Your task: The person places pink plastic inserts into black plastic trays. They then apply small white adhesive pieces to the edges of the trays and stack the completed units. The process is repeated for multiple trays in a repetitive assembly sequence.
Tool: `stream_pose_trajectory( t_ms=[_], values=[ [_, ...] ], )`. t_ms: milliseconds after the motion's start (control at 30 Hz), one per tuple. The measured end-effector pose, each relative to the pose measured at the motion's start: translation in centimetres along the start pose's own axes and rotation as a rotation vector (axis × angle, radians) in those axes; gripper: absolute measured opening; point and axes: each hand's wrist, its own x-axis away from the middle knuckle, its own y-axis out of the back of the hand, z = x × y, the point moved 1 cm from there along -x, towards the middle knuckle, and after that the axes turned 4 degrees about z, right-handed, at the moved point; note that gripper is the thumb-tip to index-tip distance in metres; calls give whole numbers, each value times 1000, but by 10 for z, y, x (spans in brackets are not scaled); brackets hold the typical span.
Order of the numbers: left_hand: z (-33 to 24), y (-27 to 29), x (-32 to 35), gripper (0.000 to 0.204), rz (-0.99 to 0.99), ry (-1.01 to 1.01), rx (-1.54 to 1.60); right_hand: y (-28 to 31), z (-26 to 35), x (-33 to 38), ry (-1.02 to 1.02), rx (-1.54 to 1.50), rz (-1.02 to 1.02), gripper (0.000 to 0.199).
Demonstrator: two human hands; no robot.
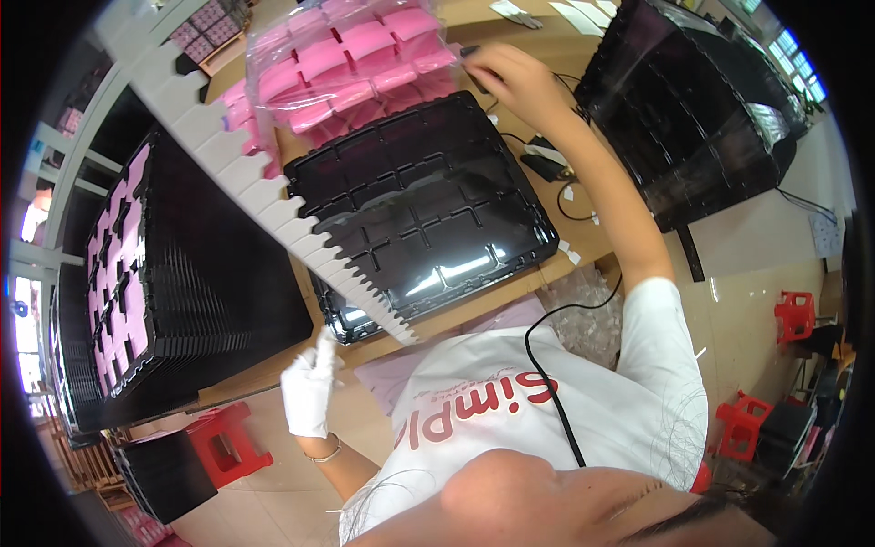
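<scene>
A black plastic tray with cross-shaped ridges lies on the brown work table in front of me. My left hand, in a white glove, is at the tray's near left corner with its fingers stretched out; whether they touch the rim I cannot tell. Beyond the tray's far edge sits a clear plastic bag of pink packs. My bare right hand reaches to the right side of this bag, its fingers pinched together. A small dark thing shows at the fingertips, too little to name.
Tall stacks of black trays stand left and right, the left one topped with pink pieces. A pale jagged-edged strip crosses the view over the tray. Dark cables lie at the right; a red stool stands below left.
</scene>
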Motion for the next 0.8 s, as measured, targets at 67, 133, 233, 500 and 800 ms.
stream_pose_trajectory(
  t_ms=[67,133,233,500,800],
  values=[
    [-10,3,-6,53,-208,-68,253,-65,-29,-53,68,-4,30,14],
    [-14,-6,-22,50,-258,-162,242,-107,-58,-85,146,6,20,16],
    [-32,-19,-28,47,-267,-272,404,-137,-68,-112,42,43,467,19],
    [-69,-30,-101,39,-62,-501,683,-128,-68,-154,-463,-283,157,28],
    [-150,-1,-201,83,323,-404,1377,-67,21,-39,-216,4,-8,39]
  ],
)
